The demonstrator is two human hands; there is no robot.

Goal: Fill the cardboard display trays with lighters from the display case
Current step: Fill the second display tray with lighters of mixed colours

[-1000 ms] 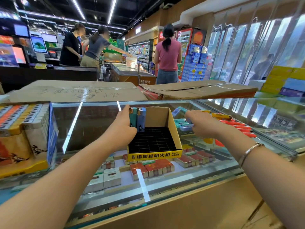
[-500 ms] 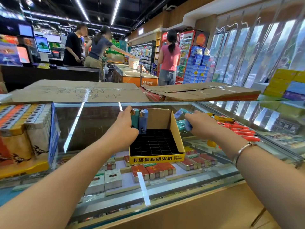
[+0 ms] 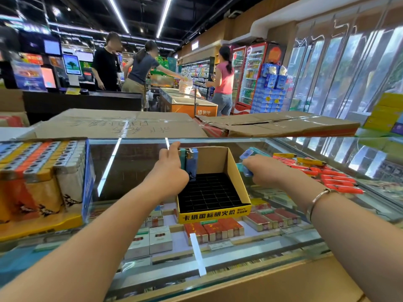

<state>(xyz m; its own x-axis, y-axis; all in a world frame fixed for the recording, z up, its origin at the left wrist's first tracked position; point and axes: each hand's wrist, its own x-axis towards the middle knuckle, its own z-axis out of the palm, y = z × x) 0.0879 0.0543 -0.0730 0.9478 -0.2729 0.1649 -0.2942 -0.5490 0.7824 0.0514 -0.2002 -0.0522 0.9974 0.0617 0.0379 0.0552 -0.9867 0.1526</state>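
The yellow cardboard tray (image 3: pixel 214 214) sits on the glass counter top (image 3: pixel 135 162), its black grid of slots nearly all bare, with just two lighters standing upright in the far left corner, a teal lighter (image 3: pixel 182 158) and a blue lighter (image 3: pixel 192 162) side by side. The left hand (image 3: pixel 169 171) is right against that corner, fingers reaching up beside the teal one and the palm covering the tray's left wall, so whether it grips the lighter or merely steadies it, I cannot tell. Over on the right, just outside the tray wall, the right hand (image 3: pixel 265 171) is curled down onto a pale blue lighter (image 3: pixel 245 171), knuckles hiding most of it; more pale ones peek out beyond the fingers, too blurred to count. Further right a loose heap of red lighters (image 3: pixel 333 178) and a few yellow lighters (image 3: pixel 305 160) lies on the glass. At the left edge a full tray (image 3: pixel 86 182) packed with orange, yellow and white lighters is cut off by the frame. Under the glass, cigarette packs (image 3: pixel 214 231) lie in rows, hazy with reflections
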